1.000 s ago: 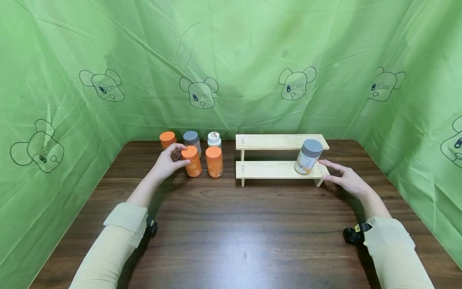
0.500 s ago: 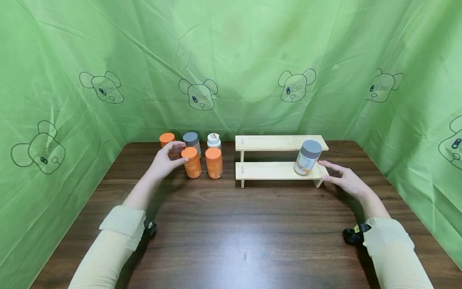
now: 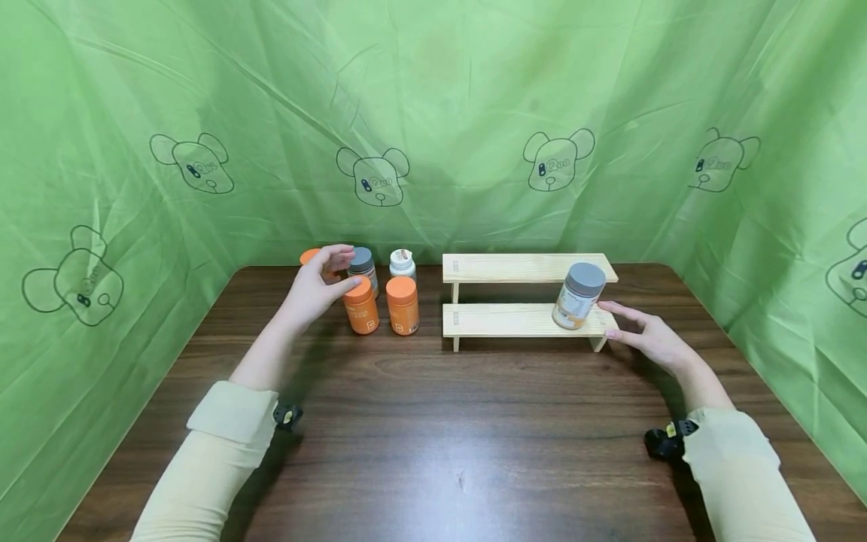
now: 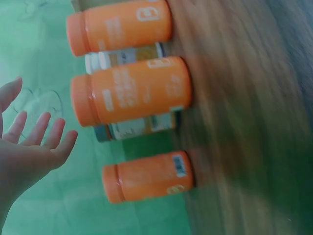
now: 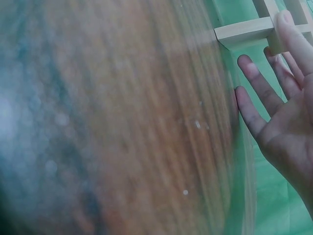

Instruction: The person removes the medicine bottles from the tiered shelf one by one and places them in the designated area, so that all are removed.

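In the head view my left hand [image 3: 315,288] is raised behind the front left orange bottle [image 3: 362,307], fingers relaxed and reaching over toward a grey-lidded jar [image 3: 362,263]. The left wrist view shows the hand [image 4: 34,152] holding nothing, its fingers spread beside the bottle caps. Another orange bottle [image 3: 403,307] stands to the right, and a third, partly hidden by the hand, is at the back left. My right hand [image 3: 650,336] is at the right end of the low wooden shelf step [image 3: 515,320], fingertips right at its edge, near a grey-lidded jar [image 3: 579,295] standing on it.
A small white bottle [image 3: 403,263] stands in the back row of the group. The upper shelf step [image 3: 521,266] rises behind the lower one. Green cloth [image 3: 447,113] encloses the brown wooden table [image 3: 440,421] at the back and sides.
My left hand has left the front left orange bottle and moved up and back toward the grey-lidded jar behind it. The right hand keeps its place at the shelf end.
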A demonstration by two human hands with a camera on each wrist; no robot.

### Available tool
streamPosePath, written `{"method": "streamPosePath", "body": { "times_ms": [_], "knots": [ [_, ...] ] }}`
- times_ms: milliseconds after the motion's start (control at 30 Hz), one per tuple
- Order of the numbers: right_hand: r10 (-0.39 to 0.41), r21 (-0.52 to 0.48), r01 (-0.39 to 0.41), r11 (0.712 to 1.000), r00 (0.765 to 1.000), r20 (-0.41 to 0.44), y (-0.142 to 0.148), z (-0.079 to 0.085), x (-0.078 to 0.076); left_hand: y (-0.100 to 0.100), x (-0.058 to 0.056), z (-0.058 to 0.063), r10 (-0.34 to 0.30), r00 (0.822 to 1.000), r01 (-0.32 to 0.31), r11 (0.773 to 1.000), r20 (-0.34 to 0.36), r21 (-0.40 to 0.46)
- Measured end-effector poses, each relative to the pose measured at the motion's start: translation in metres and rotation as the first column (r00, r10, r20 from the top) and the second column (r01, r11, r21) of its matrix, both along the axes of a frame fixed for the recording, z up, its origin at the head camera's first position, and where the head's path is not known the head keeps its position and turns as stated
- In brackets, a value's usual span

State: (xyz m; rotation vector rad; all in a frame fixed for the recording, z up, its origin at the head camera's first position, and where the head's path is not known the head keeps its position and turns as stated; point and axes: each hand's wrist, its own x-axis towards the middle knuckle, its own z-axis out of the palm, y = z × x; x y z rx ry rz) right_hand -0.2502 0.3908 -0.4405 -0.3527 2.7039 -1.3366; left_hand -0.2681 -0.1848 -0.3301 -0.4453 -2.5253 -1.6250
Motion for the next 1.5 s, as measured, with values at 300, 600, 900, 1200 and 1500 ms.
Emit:
{"method": "streamPosePath", "body": {
  "times_ms": [300,600,900,1200,1500],
  "knots": [
    [-0.031,0.034,0.031,0.999,1.000,-0.003,0.000,0.001,0.000,0.024,0.004,0.015,-0.018,0.998,0.019,1.000,-0.064,0.010],
    [-0.037,0.008,0.037,0.999,0.999,0.023,-0.001,0.000,-0.001,0.050,0.005,0.031,-0.020,0.999,0.022,0.999,-0.043,0.036],
    [-0.024,0.015,0.024,1.000,1.000,0.000,0.000,-0.001,0.001,0.086,0.023,0.059,-0.098,0.995,0.101,0.989,-0.035,0.112],
    [-0.034,0.002,0.034,0.999,0.999,-0.001,0.000,-0.004,-0.002,0.115,0.005,0.044,-0.131,0.989,0.138,0.982,-0.065,0.128],
    [-0.034,0.013,0.035,0.999,0.999,-0.008,0.001,-0.005,-0.002,0.151,0.022,0.055,-0.183,0.981,0.192,0.969,-0.066,0.159]
  ]
}}
